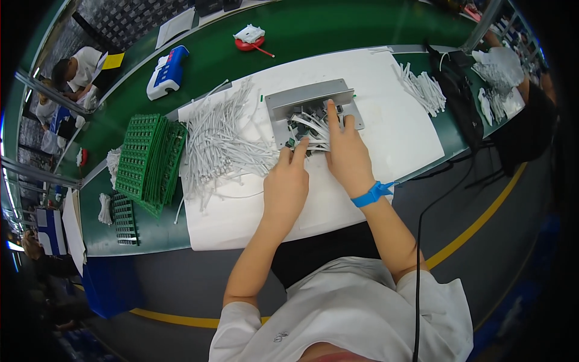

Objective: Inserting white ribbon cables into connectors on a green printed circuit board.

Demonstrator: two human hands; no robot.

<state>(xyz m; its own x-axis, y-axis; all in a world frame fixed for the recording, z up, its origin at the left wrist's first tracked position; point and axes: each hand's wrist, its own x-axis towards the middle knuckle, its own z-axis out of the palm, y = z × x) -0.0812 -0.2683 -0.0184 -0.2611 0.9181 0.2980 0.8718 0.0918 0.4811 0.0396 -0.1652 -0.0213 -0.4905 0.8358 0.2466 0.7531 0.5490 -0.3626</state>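
A grey metal tray with a raised back wall [310, 95] holds a jumble of small green circuit boards with connectors [295, 128] and white cables [315, 124]. My left hand [287, 186] reaches to the tray's near left edge, two fingers stretched and apart, their tips at the boards and cables. Over the tray's right part lies my right hand [351, 155], index finger stretched towards the back wall and the other visible fingers apart from it. White cables pass beside and partly under this hand. Both thumbs are mostly hidden, and no firm hold shows.
Left of the tray spreads a large heap of white cables [220, 136], beside stacked green circuit panels [142, 160]. More white cables [422, 90] lie at the right, near a black bag [455, 99]. A blue-and-white device [168, 73] and red spool [249, 43] stand behind.
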